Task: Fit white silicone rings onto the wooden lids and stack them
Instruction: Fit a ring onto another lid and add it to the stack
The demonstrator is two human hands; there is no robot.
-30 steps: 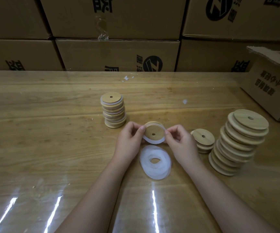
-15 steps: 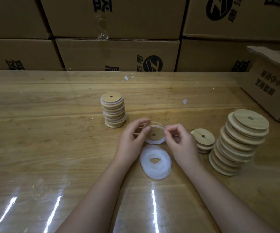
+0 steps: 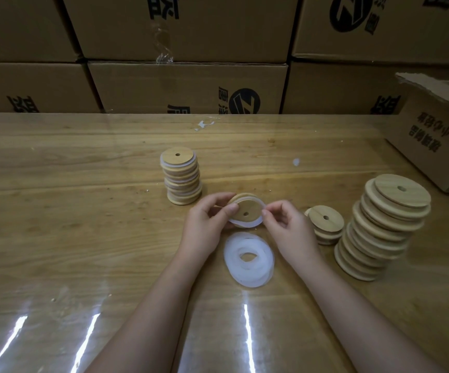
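The left hand (image 3: 207, 224) and right hand (image 3: 288, 227) grip one wooden lid (image 3: 245, 210) above the table (image 3: 83, 224), with a white ring (image 3: 247, 224) pinched at its rim. Loose rings (image 3: 249, 259) lie just below; the finished stack (image 3: 181, 179) stands behind.

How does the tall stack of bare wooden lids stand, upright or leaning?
Leaning: the tall wooden lid stack has upper lids shifted right of bottom ones.

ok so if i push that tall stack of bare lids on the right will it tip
Probably tips: the tall stack leans, top lids offset right of its base. The lids sit staggered, so a push would likely slide them apart rather than move the stack whole. The glossy table may let the bottom lid slip.
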